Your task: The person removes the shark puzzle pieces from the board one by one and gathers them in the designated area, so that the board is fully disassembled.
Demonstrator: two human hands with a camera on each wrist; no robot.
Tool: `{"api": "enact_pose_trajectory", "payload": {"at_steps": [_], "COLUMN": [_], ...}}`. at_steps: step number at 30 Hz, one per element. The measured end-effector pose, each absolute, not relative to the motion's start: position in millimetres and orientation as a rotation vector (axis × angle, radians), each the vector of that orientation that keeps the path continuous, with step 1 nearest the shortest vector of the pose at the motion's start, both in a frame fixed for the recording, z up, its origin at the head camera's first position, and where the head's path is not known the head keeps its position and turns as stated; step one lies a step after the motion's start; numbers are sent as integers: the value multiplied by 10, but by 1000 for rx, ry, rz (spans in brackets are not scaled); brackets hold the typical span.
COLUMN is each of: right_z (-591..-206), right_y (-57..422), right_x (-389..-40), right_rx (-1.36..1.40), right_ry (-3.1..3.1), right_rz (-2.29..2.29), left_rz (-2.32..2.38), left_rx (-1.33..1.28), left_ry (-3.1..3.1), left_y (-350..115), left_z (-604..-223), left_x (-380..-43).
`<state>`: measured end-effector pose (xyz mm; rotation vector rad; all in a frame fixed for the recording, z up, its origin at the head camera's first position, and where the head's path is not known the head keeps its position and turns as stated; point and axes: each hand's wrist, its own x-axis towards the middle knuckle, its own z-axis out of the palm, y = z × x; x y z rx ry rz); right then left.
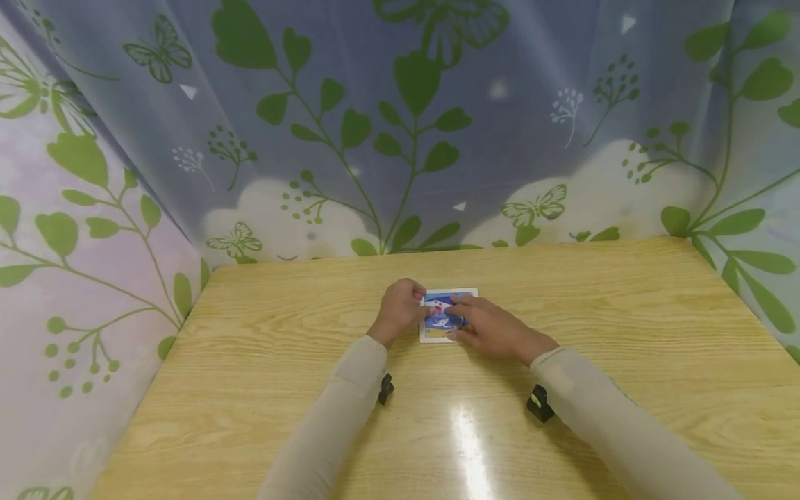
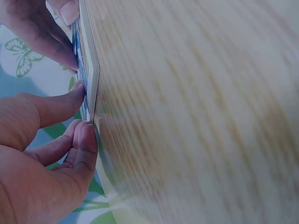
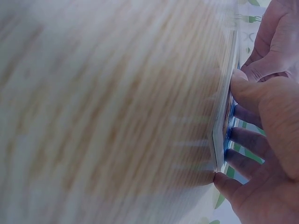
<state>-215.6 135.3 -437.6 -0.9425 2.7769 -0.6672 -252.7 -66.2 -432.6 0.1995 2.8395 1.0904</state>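
Note:
A small flat picture board [image 1: 442, 323] with a white border and a blue sea picture lies on the wooden table, partly covered by both hands. At its left edge is my left hand [image 1: 400, 310]. In the left wrist view, the thumb [image 2: 63, 106] rests on the picture while curled fingers grip the board's side [image 2: 93, 74]. From the right, my right hand [image 1: 494, 328] spreads over the board. The right wrist view has its fingertips touching the picture, its thumb [image 3: 250, 91] on the near border and its little finger [image 3: 227, 184] down at the table beside a corner.
The wood-grain table [image 1: 262, 347] reaches back to a patterned curtain [image 1: 350, 139] with leaves and butterflies. Similar cloth hangs at the left and right sides. Dark wrist devices [image 1: 540, 404] sit under both sleeves.

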Motion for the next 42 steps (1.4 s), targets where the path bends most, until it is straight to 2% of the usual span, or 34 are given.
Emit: {"api": "enact_pose_trajectory", "payload": {"at_steps": [42], "right_z": [-4389], "right_y": [1352], "right_x": [-2154], "right_rx": [-980], "right_ry": [2797], "right_rz": [-669], "left_rz": [1381], "left_rx": [38], "left_ry": [2803], "left_y": [-608], "left_z": [-4339], "left_x": [-2524]}}
